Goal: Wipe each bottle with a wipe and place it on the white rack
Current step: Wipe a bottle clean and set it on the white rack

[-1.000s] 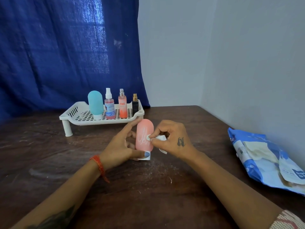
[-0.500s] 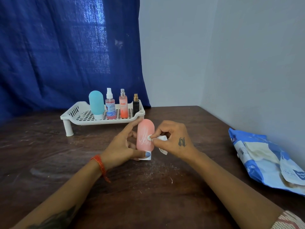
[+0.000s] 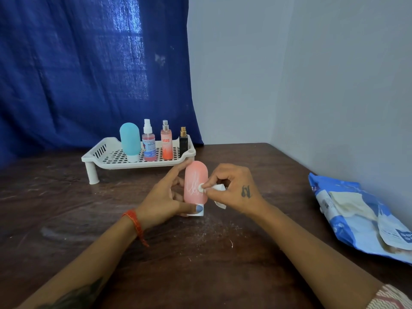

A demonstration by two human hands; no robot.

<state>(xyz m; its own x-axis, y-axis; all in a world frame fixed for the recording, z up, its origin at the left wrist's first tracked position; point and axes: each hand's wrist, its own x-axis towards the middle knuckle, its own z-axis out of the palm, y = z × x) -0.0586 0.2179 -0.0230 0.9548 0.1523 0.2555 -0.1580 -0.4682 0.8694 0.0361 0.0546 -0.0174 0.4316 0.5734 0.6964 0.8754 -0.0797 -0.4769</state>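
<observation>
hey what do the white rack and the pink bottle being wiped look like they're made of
White rack: probably moulded plastic, slightly glossy, with a perforated grid floor and peg legs. Pink bottle: looks like soft matte plastic or silicone, with no glare, a rounded end and a white cap at its base; which of the two can't be told.

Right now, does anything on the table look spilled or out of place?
Yes: pale specks are scattered on the dark wooden table just in front of the upright pink bottle, like spilled powder or crumbs. Nothing else stands out.
</observation>
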